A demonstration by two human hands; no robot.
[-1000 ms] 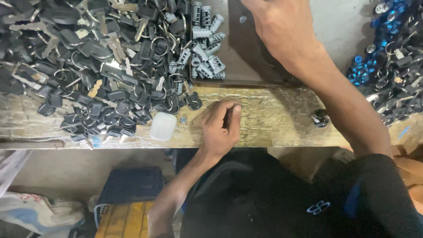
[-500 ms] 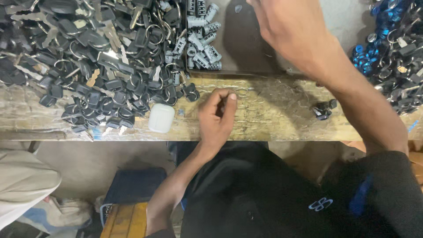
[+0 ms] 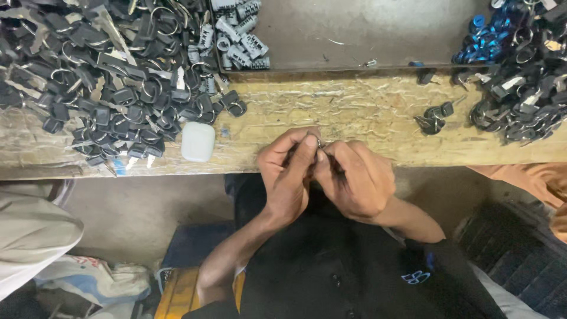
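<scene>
Here the left hand and right hand meet at the near edge of the wooden bench, fingers curled tight and pinching a small dark key piece between them; it is mostly hidden. A white case lies just left, beside the heap of black keys.

Key workshop, wooden bench, heaped keys
</scene>
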